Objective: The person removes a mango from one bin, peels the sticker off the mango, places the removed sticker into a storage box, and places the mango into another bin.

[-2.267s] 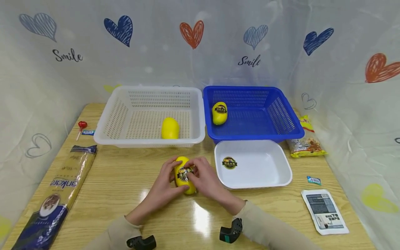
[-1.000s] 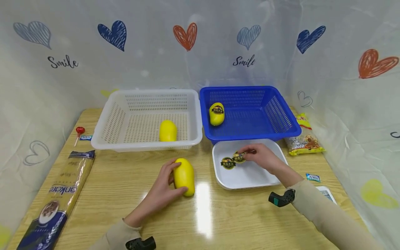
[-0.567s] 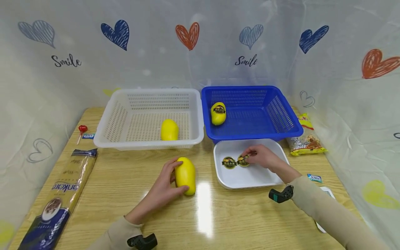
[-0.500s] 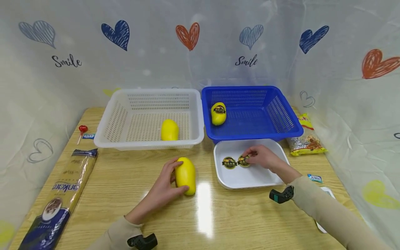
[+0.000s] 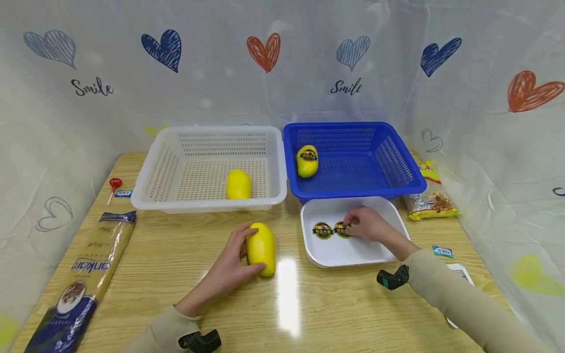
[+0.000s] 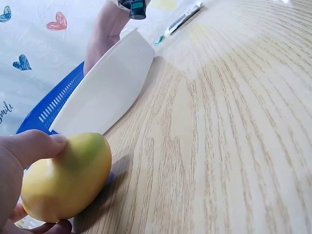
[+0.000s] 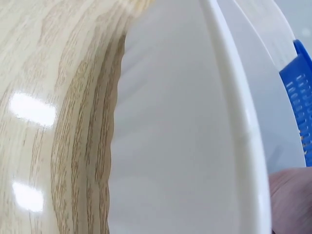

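My left hand (image 5: pixel 231 261) grips a bare yellow mango (image 5: pixel 261 248) lying on the wooden table; in the left wrist view the thumb lies over the mango (image 6: pixel 66 178). My right hand (image 5: pixel 365 226) is inside the shallow white tray (image 5: pixel 353 254), its curled fingertips pinching the right edge of a round dark sticker (image 5: pixel 342 229). That sticker lies almost flat beside a second sticker (image 5: pixel 322 230). The right wrist view shows only the tray's wall (image 7: pixel 170 136) and a bit of the hand; the stickers are hidden there.
Behind stand a white basket (image 5: pixel 145 196) holding a bare mango (image 5: pixel 239 184) and a blue basket (image 5: pixel 353 193) holding a stickered mango (image 5: pixel 307 160). A pasta packet (image 5: pixel 88 264) and lollipop (image 5: pixel 114 186) lie left; a snack bag (image 5: pixel 430 201) and small sachet (image 5: pixel 443 251) lie right.
The right hand peeled the sticker off the mango, carried it right into the white tray and lowered it beside the other sticker. The left hand stayed on the mango.
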{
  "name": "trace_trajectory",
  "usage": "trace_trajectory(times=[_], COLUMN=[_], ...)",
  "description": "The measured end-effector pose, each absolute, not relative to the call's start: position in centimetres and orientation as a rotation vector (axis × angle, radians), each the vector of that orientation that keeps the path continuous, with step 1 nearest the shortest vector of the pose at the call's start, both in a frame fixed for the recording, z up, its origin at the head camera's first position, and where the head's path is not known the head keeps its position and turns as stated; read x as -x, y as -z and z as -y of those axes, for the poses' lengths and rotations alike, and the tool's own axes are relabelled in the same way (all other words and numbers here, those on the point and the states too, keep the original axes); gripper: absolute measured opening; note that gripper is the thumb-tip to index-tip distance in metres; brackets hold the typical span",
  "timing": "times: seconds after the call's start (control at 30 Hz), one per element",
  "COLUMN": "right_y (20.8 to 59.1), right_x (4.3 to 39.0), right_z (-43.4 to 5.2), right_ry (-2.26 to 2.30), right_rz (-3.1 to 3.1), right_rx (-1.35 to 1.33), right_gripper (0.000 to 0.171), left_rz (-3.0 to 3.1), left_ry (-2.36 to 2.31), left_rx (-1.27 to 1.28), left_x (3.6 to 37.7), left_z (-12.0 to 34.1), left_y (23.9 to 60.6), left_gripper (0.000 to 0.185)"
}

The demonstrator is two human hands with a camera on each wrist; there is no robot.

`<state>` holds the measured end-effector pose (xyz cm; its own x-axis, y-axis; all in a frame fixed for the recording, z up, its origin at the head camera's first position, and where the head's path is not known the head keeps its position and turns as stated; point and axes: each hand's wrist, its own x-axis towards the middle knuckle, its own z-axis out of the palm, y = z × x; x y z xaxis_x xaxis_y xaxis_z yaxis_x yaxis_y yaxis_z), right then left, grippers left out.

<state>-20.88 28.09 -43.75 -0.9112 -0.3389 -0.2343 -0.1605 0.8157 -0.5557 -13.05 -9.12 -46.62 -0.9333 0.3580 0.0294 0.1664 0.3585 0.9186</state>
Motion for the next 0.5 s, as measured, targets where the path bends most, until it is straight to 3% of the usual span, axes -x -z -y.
trace_trajectory(times=[0.2,0.5], right_y=[44.00,43.55], right_x=[20.79,20.56], right_z=[-28.43,-28.41], right_ry=[0.796,0.785], right_rz=[-2.606,-2.563], right_rx=[0.421,0.701], right_gripper=[0.009,0.024], left_rz=[-2.436,-2.490], left_ry=[-1.623,-1.568], left_rx=[-0.485,-0.522], left_x=[13.08,13.07], left_z=[9.04,8.98], left_y=[46.74,46.79], left_gripper=[0.077,0.076])
